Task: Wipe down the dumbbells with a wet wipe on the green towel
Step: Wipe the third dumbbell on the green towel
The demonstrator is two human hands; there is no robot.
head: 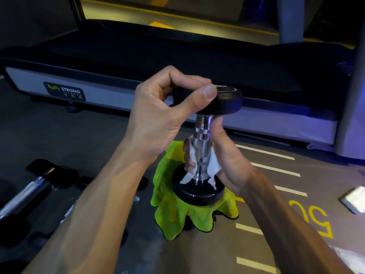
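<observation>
A dumbbell (203, 131) with black round heads and a chrome handle stands upright, its lower head on the crumpled green towel (177, 214) on the floor. My left hand (158, 115) grips the top head, thumb over its rim. My right hand (223, 165) wraps a white wet wipe (214, 165) around the lower part of the chrome handle; the wipe's ends hang onto the lower head.
A second dumbbell (29, 186) lies in a black case at the left. A treadmill (118, 76) with a grey side rail runs across the back. A white packet (354, 198) lies on the floor at the right, near white and yellow floor markings.
</observation>
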